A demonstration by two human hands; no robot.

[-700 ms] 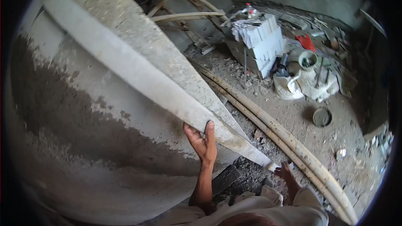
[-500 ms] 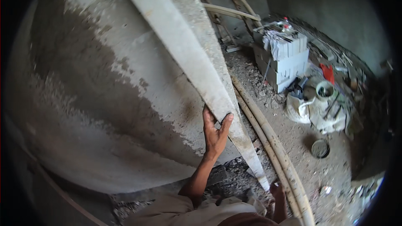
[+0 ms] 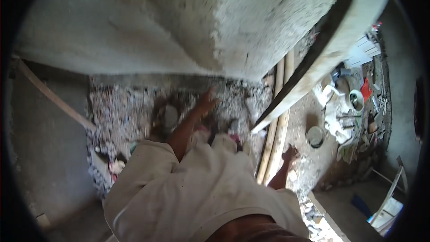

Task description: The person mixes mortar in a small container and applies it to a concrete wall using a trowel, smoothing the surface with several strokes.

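Note:
My left hand [image 3: 208, 102] reaches forward over the rubble at the wall's foot, fingers apart, holding nothing. A long pale straight board [image 3: 322, 62] slants from the upper right down to a narrow end between my hands, and neither hand touches it. My right hand [image 3: 290, 153] hangs low beside the bamboo poles [image 3: 278, 136]; blur hides how its fingers are set. In front stands a wall [image 3: 268, 13] with darker, damp-looking patches of plaster. A grey rounded object [image 3: 170, 116] lies on the rubble near my left forearm.
Loose rubble [image 3: 118, 112] covers the ground along the wall. To the right are a small round bucket [image 3: 315, 136], white sacks [image 3: 337, 118], a pale tub [image 3: 356, 100], a red bag [image 3: 366, 89] and stacked white blocks [image 3: 362, 51]. A strip of wood [image 3: 53, 94] leans at the left.
My left hand has let go of the board and moved down and left, toward the rubble. My view has swung down, so the board now appears farther right.

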